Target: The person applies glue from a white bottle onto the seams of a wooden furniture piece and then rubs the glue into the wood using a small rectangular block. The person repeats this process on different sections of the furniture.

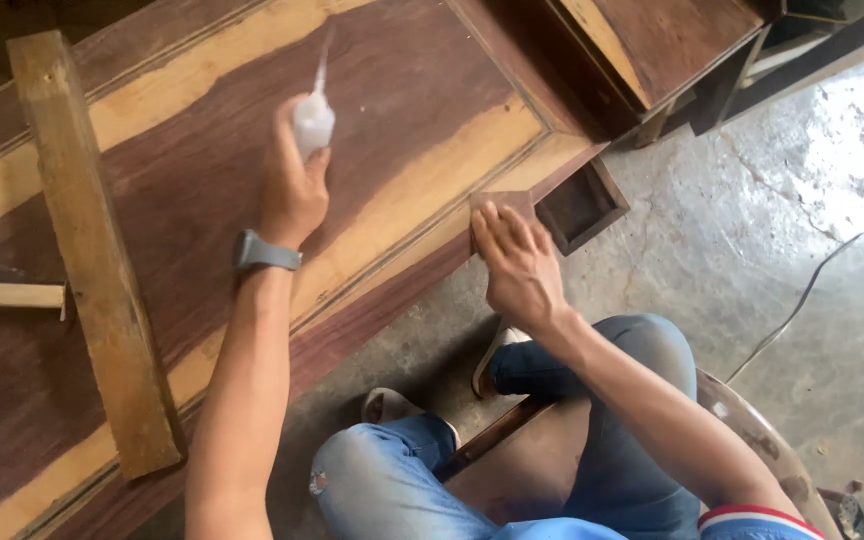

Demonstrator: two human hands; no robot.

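**Glue bottle raised over a wooden door panel**

A bare concrete floor (752, 260) fills the right of the frame, cracked and pale, with a thin cable trailing across it at the right edge. Across the left and centre lies a large wooden door panel (202, 170), dark reddish wood with lighter streaks and a grooved frame line near its edge. A long rough plank (92, 250) rests slantwise on the panel at the left, and a small pale wood block (17, 294) sits at the far left edge. Wooden furniture parts stand at the upper right.

The person sits on a stool at the lower centre, knees in blue jeans. The left hand (292, 185), with a grey wristband, is lifted over the upper middle of the panel; its fingers are wrapped shut around a small translucent squeeze bottle (313, 118) with a long thin nozzle pointing upward, away from the wood. The right hand (517, 265) lies flat, fingers stretched out and holding nothing, pressing on a small dark wood piece (497, 203) at the panel's near corner, just beside a small square wooden frame (580, 205).

This looks like a gluing step, with the piece being held in place. The bottle is clear of the wood, so any further application would call for tipping the nozzle down to the joint.
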